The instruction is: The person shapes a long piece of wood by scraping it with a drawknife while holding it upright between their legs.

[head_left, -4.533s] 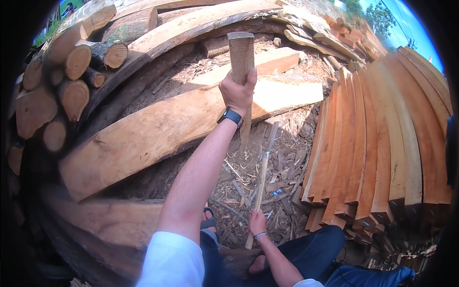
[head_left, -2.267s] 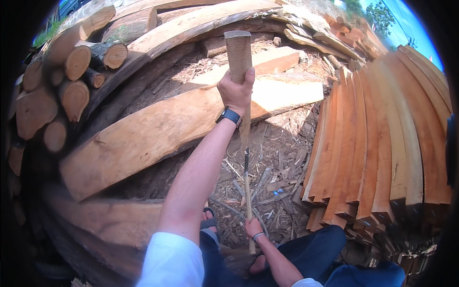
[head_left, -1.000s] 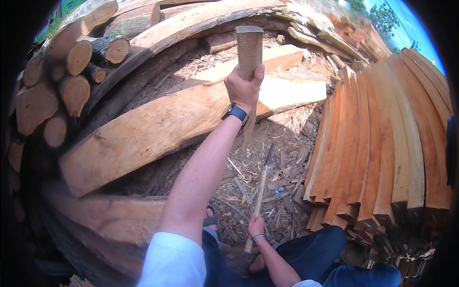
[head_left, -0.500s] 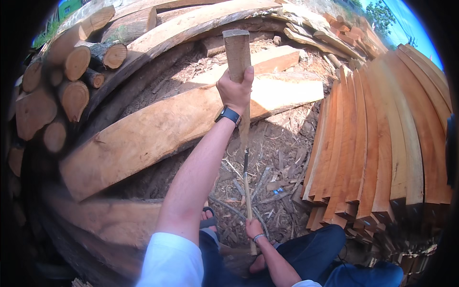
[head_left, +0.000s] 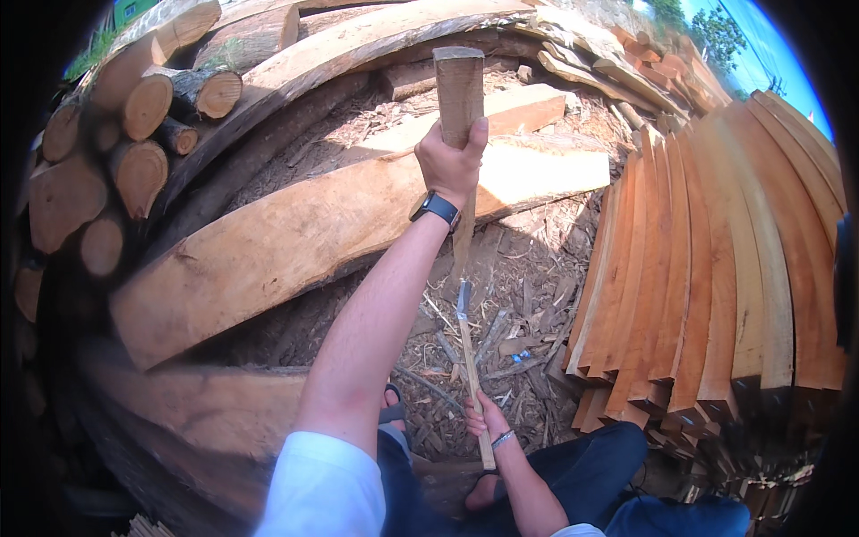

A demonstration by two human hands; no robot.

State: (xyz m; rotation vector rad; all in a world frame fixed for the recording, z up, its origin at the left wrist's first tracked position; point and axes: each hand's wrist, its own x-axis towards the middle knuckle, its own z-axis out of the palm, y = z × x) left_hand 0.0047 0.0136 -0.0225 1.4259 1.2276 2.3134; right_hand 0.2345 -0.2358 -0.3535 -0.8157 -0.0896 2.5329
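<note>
My left hand [head_left: 452, 161], a dark watch on its wrist, is closed around a wooden stake [head_left: 461, 94] held upright. The stake has a flat, broad top and narrows downward to a rough lower end. Lower down, my right hand [head_left: 486, 417], with a bracelet at the wrist, grips a long thin wooden-handled blade [head_left: 470, 358]. Its short dark metal end [head_left: 463, 300] points up toward the stake's narrow end; whether they touch I cannot tell. The tool's exact kind does not show clearly.
A large sawn slab [head_left: 286, 242] lies across behind my left arm. Cut logs [head_left: 141, 174] are piled at the left. Stacked reddish boards [head_left: 680, 268] rise at the right. Bark and wood chips [head_left: 528, 304] cover the ground near my legs [head_left: 582, 461].
My left hand and the stake have shifted slightly right. My right hand has risen a little, and the bladed tool has turned so more of its metal face shows.
</note>
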